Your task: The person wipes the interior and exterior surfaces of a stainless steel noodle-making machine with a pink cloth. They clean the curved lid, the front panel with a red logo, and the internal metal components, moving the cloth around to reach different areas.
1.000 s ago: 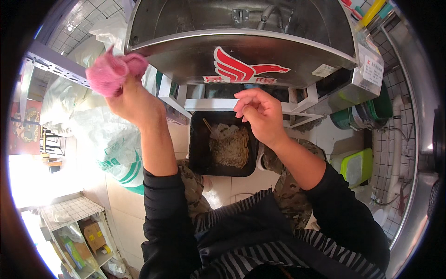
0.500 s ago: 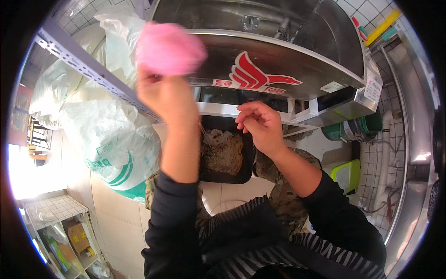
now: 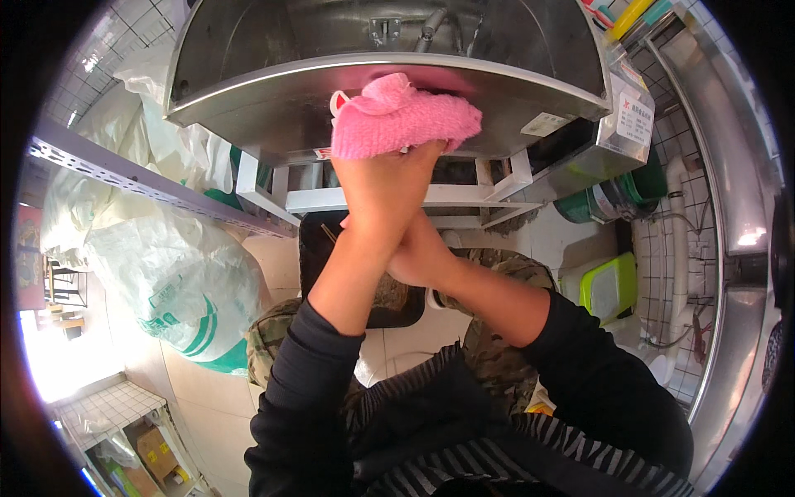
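A pink cloth (image 3: 406, 116) is bunched in my left hand (image 3: 385, 186), which is closed on it. The cloth lies against the shiny front panel (image 3: 265, 112) of a stainless steel machine and covers most of the red and white emblem there. My right hand (image 3: 418, 253) crosses below, behind my left forearm. Its fingers are mostly hidden; only a fingertip shows past the left wrist. Under both arms, a black tray (image 3: 315, 253) with brownish, wet-looking contents sits low between my knees, largely covered.
Large translucent bags (image 3: 178, 282) stand on the left beside a perforated lavender rail (image 3: 157, 182). The machine rests on a white frame (image 3: 319, 200). Green buckets (image 3: 642, 186) and a lime-green bin (image 3: 613, 286) are on the right. A shelf unit (image 3: 124, 427) is at lower left.
My left hand has carried the pink cloth rightward onto the panel, over the emblem. My right hand has moved left and down, behind the left forearm. The whole view has shifted slightly.
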The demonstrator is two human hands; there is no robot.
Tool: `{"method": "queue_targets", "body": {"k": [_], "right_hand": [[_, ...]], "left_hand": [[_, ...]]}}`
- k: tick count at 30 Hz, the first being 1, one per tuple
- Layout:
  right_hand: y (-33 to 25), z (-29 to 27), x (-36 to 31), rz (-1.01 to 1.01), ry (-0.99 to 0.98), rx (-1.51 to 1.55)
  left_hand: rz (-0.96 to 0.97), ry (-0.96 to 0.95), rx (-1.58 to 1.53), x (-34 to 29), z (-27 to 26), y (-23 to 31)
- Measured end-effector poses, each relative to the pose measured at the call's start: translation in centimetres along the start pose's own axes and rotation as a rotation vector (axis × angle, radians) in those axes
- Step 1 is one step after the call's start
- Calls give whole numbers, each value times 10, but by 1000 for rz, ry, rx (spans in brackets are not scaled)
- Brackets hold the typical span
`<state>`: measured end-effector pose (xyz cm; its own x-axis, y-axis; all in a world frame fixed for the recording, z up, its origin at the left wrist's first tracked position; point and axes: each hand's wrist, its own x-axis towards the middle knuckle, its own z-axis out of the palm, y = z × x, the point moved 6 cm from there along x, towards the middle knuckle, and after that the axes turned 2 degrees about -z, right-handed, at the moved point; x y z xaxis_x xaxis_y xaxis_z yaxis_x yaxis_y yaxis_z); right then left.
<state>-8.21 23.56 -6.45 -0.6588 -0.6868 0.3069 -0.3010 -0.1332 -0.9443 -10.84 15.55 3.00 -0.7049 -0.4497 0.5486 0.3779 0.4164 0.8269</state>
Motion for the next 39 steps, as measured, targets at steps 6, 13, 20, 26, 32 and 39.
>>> {"method": "queue_targets", "body": {"k": [6, 13, 20, 26, 32, 39], "right_hand": [[0, -23, -5, 170, -51, -55], [-17, -43, -9, 160, 11, -3], [-8, -43, -7, 226, 2, -33], [-15, -60, -8, 174, 89, 17], [-18, -55, -9, 143, 66, 37], [-6, -50, -8, 187, 63, -23]], "left_hand": [[277, 502, 114, 12, -84, 0], [102, 464, -58, -4, -58, -24], [189, 266, 106, -3, -16, -11], [68, 518, 17, 4, -81, -21], [88, 476, 73, -5, -60, -26], [106, -40, 155, -13, -7, -34]]}}
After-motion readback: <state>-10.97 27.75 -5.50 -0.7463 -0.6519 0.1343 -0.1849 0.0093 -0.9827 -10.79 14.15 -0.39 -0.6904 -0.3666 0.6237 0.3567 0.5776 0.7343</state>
